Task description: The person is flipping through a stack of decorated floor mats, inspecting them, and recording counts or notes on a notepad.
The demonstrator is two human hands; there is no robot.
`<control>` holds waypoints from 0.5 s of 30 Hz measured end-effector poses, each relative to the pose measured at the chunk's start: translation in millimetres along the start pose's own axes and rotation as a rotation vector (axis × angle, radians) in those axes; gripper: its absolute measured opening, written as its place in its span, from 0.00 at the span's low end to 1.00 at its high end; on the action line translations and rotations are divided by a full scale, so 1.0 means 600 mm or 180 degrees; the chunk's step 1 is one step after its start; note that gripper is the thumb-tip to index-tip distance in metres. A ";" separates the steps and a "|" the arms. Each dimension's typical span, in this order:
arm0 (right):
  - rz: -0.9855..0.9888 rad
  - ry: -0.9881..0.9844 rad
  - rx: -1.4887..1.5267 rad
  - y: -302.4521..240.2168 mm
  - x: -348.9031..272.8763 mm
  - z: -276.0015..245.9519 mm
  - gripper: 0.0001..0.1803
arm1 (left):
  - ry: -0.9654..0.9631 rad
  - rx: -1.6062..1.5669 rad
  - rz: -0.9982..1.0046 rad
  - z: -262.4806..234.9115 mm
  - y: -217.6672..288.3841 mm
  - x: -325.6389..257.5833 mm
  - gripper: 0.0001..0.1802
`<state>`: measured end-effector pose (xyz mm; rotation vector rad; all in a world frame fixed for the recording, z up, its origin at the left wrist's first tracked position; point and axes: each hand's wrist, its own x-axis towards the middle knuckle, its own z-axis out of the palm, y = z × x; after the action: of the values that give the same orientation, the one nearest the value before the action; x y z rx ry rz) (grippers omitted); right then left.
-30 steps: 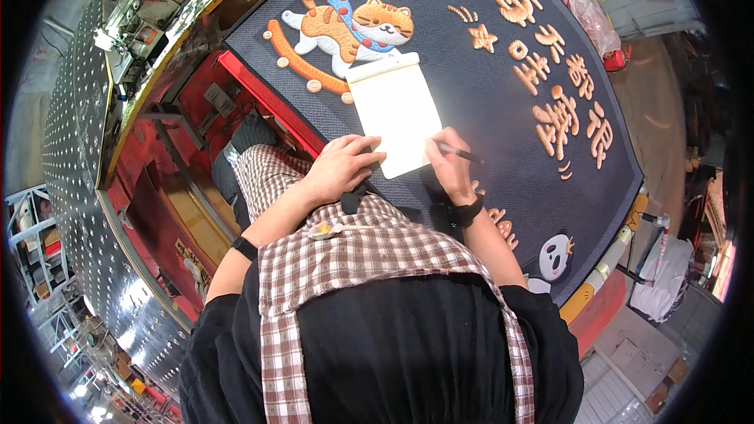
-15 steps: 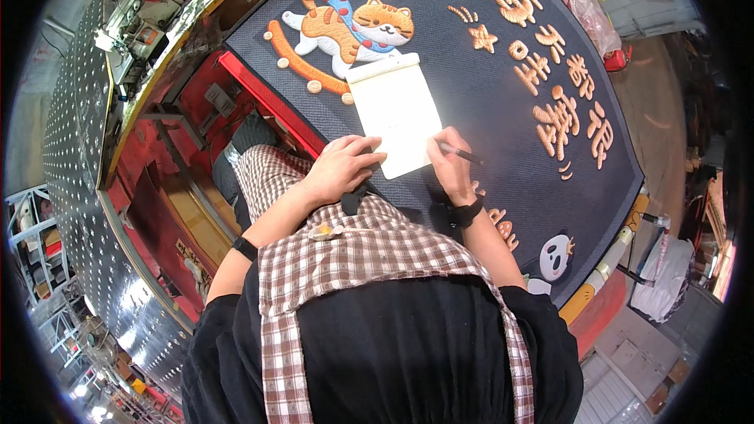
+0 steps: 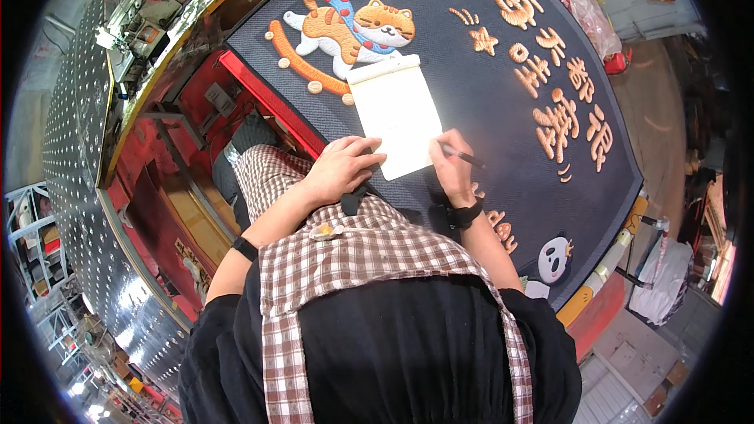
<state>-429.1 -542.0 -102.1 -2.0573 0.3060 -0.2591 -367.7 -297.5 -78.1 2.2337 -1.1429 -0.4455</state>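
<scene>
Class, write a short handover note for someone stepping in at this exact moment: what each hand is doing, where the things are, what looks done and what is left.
Left hand: flat, pressing the near left corner of the cream paper sheet to steady it.
Right hand: grip closed on a dark pen, tip at the sheet's near right edge.
The sheet lies on the dark tufted rug, just below the orange cat motif.
Done: sheet placed and held. No marks can be made out on it.
Left: any writing or drawing on the sheet appears still to do.

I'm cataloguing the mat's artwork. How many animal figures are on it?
2: an orange tabby cat above the notepad, and a panda near the person's right elbow. Others may be hidden.
</scene>
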 end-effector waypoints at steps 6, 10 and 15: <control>0.0240 0.0078 0.0193 -0.020 0.000 0.000 0.06 | -0.0022 -0.0042 0.0000 -0.002 0.001 -0.001 0.21; 0.0015 0.0059 -0.0046 -0.008 0.001 -0.001 0.06 | -0.0036 -0.0066 -0.0029 0.001 0.000 -0.001 0.21; 0.0066 0.0137 0.0048 -0.013 0.002 0.000 0.07 | -0.0031 -0.0059 -0.0011 0.001 0.000 -0.001 0.21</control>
<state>-427.1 -538.8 -95.4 -2.0346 0.3508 -0.2926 -368.3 -297.4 -78.7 2.2200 -1.1356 -0.4670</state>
